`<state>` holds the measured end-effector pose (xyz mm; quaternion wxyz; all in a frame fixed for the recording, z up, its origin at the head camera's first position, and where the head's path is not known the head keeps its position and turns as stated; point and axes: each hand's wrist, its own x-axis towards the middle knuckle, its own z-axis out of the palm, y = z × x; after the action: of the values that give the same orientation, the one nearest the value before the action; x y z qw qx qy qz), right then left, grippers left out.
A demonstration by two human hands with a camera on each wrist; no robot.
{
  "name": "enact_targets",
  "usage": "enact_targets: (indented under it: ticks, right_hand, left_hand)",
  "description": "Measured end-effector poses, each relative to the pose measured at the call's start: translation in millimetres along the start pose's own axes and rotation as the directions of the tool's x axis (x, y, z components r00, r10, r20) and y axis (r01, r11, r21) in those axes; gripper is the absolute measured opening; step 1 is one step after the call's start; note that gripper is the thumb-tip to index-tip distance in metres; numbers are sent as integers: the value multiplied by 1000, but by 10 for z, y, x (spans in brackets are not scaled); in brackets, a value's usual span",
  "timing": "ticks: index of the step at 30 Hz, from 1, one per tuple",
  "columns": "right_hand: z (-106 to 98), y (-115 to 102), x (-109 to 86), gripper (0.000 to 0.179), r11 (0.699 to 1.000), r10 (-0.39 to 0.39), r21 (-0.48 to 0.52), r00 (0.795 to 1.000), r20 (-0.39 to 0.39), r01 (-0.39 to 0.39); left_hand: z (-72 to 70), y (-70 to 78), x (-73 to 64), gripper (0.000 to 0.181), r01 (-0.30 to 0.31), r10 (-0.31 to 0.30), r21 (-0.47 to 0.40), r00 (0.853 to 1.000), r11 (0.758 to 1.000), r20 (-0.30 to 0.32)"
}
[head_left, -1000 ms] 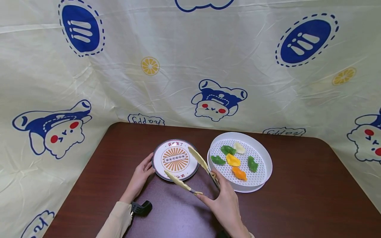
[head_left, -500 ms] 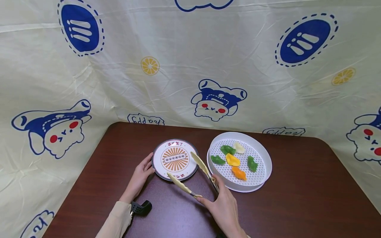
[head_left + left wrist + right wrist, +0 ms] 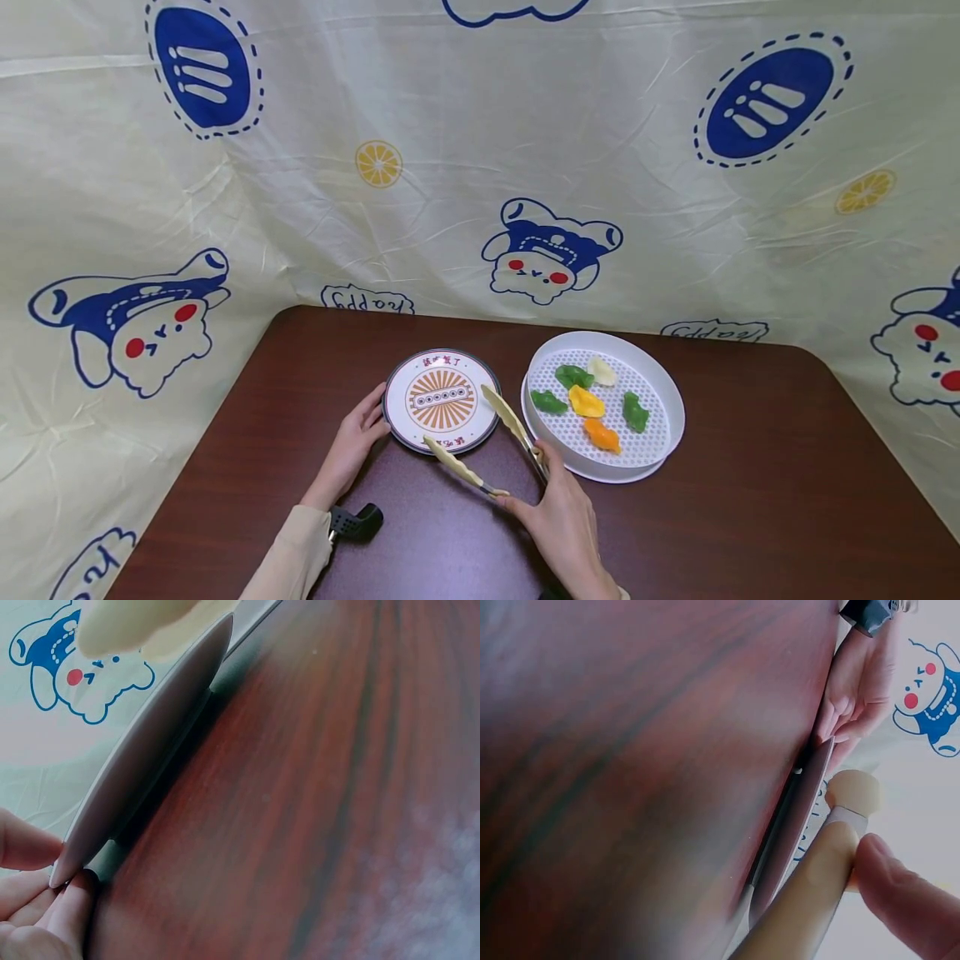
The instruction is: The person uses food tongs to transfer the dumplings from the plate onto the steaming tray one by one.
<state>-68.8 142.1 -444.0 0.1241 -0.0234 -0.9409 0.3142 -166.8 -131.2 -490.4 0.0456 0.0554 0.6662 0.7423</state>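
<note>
My left hand (image 3: pixel 352 442) pinches the left rim of a round white plate (image 3: pixel 441 417) printed with an orange sunburst and red characters. The left wrist view has the thumb over the rim and fingers beneath it, with the plate (image 3: pixel 142 750) seen edge-on close to the table. In my right hand (image 3: pixel 564 517) are cream-tipped tongs (image 3: pixel 459 468), held between thumb and fingers. Their two arms are spread apart with nothing between them, and the tips overlap the plate's right and front edges in the head view. In the right wrist view, my thumb lies against the cream tongs (image 3: pixel 802 889).
Right of the plate stands a round white perforated tray (image 3: pixel 670 392). On it lie several small pieces: green ones (image 3: pixel 636 412), a yellow one (image 3: pixel 587 402), an orange one (image 3: pixel 603 436) and a whitish one (image 3: pixel 602 372). A printed cloth (image 3: pixel 450 92) hangs behind the brown table (image 3: pixel 750 467).
My right hand has drawn the tongs slightly right and toward me, their tips a little closer together. My left hand keeps its hold on the plate, which has not visibly moved.
</note>
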Motion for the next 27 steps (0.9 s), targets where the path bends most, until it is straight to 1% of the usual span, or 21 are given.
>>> enact_targets:
  ticks: [6,13,18,23,27]
  right_hand:
    - [23,-11,3,82,1000,11,-20,1000,6,-11]
    - [37,-32,-13,86,999,-6,-48,1000,6,6]
    - [23,-15,-16,86,999,-25,-31,999,29,26]
    - [-94,10,5,87,1000,-13,19,999,47,12]
    - [-245,20,69,75,998,10,69,1000,20,-11]
  left_hand:
    - [13,-22,20,64,-6,6,-12,1000,1000,-6]
    - [1,-23,11,63,-1,1,11,1000,1000,8]
    - [-5,-14,10,63,4,-4,15,1000,1000,10]
    - [-9,18,-8,62,15,-15,47,1000,999,-4]
    - [-6,60,-12,59,21,-18,116,1000,993,-25]
